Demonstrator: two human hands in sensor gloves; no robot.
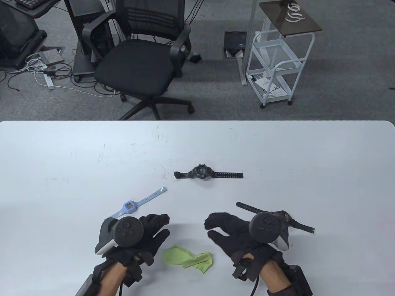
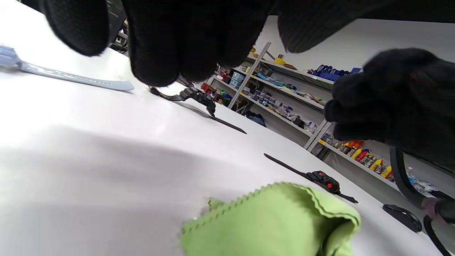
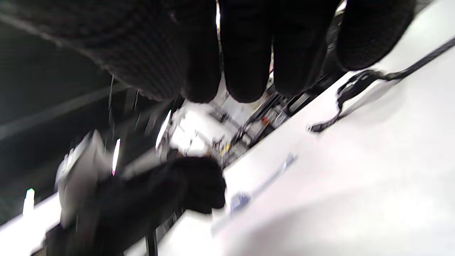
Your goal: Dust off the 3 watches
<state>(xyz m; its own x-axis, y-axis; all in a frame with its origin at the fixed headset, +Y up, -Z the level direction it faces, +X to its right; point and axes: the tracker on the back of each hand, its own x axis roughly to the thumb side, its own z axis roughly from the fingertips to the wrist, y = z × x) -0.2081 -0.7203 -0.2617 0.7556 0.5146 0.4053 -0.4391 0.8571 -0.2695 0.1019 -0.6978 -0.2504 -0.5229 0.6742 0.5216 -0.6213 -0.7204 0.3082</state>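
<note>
Both hands are over the near edge of the table (image 1: 61, 148) and neither one has anything in it. My left hand (image 1: 145, 234) is loose, fingers relaxed and slightly spread, floating above the surface; my right hand (image 1: 228, 232) is the same, fingers gently curved and gripping nothing. The green cloth (image 1: 188, 258) lies crumpled on the table between them, a little nearer to me than the fingertips, and the left wrist view shows its pinked edge right under that hand. The three watches are all down flat: the light blue watch (image 1: 130, 206) just beyond my left hand, the black digital watch (image 1: 202, 172) further out in the middle, and a third dark watch (image 1: 247, 207) beside my right hand, its case with red buttons mostly hidden under the tracker from above. No watch is lifted and the cloth is not held, so I judge we're in a gap between steps, and I can't tell from here which watches are already dusted. Next I'd pinch the cloth in one hand, I reckon, and steady a watch with the other. The straps look floppy, so I'd grip at the case.
</note>
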